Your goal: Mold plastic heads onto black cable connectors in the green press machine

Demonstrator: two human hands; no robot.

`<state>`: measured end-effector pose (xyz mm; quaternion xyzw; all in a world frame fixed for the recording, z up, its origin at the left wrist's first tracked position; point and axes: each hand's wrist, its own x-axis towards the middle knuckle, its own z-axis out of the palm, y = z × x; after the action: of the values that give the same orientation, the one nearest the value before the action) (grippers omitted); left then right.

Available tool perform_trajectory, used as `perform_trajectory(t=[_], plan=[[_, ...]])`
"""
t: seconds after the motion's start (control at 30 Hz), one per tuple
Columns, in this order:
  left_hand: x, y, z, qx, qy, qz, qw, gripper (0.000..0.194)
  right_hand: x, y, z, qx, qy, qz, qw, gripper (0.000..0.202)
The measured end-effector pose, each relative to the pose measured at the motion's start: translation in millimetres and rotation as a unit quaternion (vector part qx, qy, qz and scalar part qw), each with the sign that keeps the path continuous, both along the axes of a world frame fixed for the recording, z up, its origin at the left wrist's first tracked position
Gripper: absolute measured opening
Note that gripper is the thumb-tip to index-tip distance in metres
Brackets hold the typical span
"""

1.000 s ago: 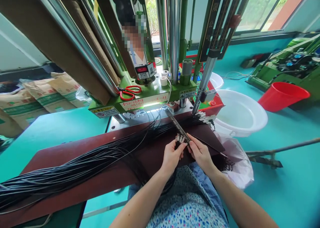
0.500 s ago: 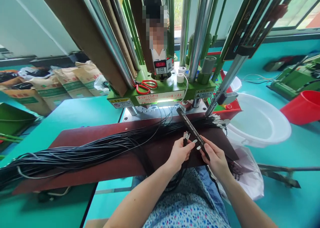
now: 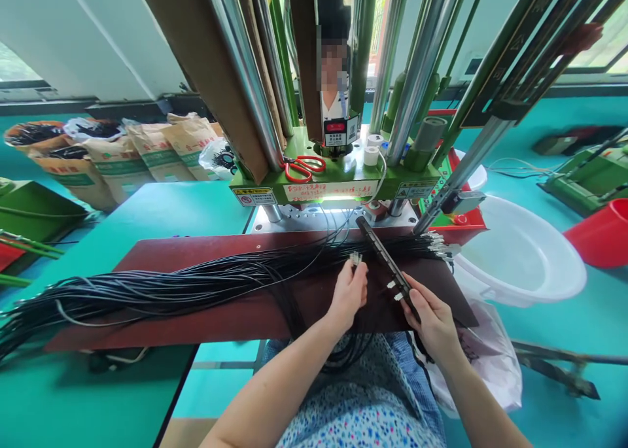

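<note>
Closed round several black cables, my left hand point(image 3: 349, 293) has their pale connector ends point(image 3: 356, 258) poking up above its fingers. My right hand point(image 3: 432, 314) grips the lower end of a long dark metal bar point(image 3: 385, 258), which slants up and away to the left. Two white connectors point(image 3: 398, 296) stick out from the bar's left side, close to my right fingers. Behind both hands a long bundle of black cables point(image 3: 196, 275) lies across the dark red board point(image 3: 167, 333), its metal ends point(image 3: 438, 245) at the right.
A green press point(image 3: 304, 189) with steel columns stands behind the board. Red-handled scissors point(image 3: 305, 167) lie on it. At the right are a white tub point(image 3: 520, 252) and a red bucket point(image 3: 601, 232). Paper sacks point(image 3: 118, 163) stand at the back left. A person point(image 3: 334, 101) is behind the press.
My left hand has moved away from the bar with its cables. Two white connectors now show seated along the bar. The whole view has shifted, so the scene appears farther right.
</note>
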<state>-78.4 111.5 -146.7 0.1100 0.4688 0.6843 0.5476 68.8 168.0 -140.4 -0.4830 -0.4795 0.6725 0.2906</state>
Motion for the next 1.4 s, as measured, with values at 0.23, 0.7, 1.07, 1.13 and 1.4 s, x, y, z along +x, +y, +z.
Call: perform_trajectory(t=[0.23, 0.7, 1.07, 1.13, 1.4], plan=[[-4.7, -1.3, 4.9, 0.009, 0.025, -0.076, 0.997, 0.032, -2.5, -0.7, 4.0, -0.038, 0.019, -0.021, 0.999, 0.042], [-16.1, -0.6, 3.7, -0.017, -0.041, -0.147, 0.988, 0.038, 0.0, 1.7, 3.5, -0.046, 0.014, 0.009, 0.999, 0.038], [-11.1, -1.8, -0.9, -0.001, 0.031, -0.095, 0.995, 0.035, 5.7, 3.0, -8.7, 0.07, -0.041, 0.106, 0.991, 0.042], [-11.7, -1.3, -2.8, 0.018, 0.087, -0.037, 0.995, 0.032, 2.7, 2.2, -4.5, 0.039, -0.024, 0.076, 0.996, 0.041], [-16.2, -4.4, -0.7, 0.027, 0.013, 0.016, 0.999, 0.035, -1.2, 3.9, 2.7, -0.031, -0.002, 0.014, 0.999, 0.039]])
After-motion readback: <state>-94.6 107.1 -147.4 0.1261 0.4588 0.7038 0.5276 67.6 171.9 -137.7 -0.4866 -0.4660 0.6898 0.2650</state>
